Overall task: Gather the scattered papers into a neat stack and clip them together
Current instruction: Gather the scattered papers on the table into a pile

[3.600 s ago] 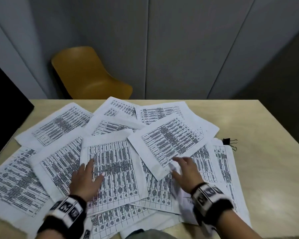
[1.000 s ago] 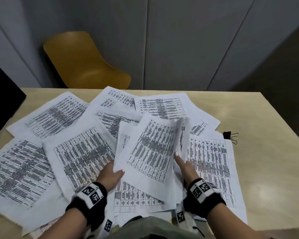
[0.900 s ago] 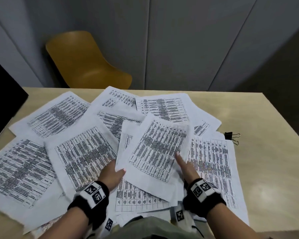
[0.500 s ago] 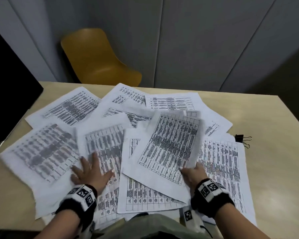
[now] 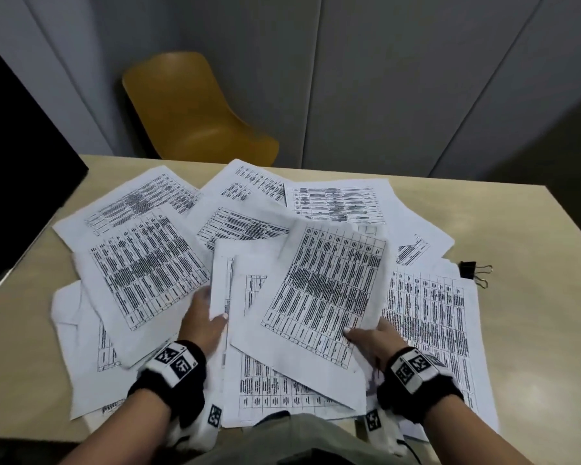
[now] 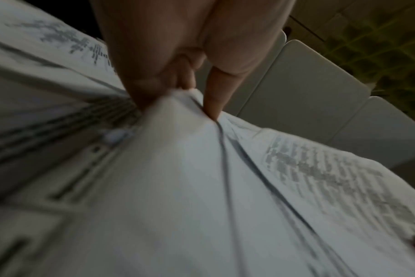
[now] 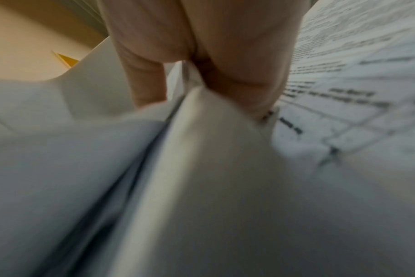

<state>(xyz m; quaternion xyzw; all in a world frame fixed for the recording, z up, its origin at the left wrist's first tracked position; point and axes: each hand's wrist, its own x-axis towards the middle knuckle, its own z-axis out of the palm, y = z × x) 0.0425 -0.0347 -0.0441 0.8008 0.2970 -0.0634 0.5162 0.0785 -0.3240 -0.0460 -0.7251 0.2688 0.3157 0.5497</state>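
Printed sheets of paper (image 5: pixel 141 263) lie fanned out and overlapping across the beige table (image 5: pixel 534 313). My left hand (image 5: pixel 208 313) grips the left edge of a middle bundle (image 5: pixel 245 297), thumb on top. In the left wrist view its fingers (image 6: pixel 211 97) pinch the white sheets (image 6: pixel 178 168). My right hand (image 5: pixel 359 333) holds the lower right corner of a tilted top sheet (image 5: pixel 326 290). The right wrist view shows its fingers (image 7: pixel 244 84) closed on a paper edge (image 7: pixel 201 140). A black binder clip (image 5: pixel 473 270) lies on the table right of the papers, apart from both hands.
A yellow chair (image 5: pixel 188 112) stands behind the table's far edge. A black screen (image 5: pixel 17 169) stands at the left. Grey wall panels (image 5: pixel 383 78) fill the background. Bare tabletop shows on the right beyond the clip.
My left hand has left the flat left-hand sheets and taken hold of the middle bundle's left edge. The left sheets have slid towards the centre. My right hand keeps its hold.
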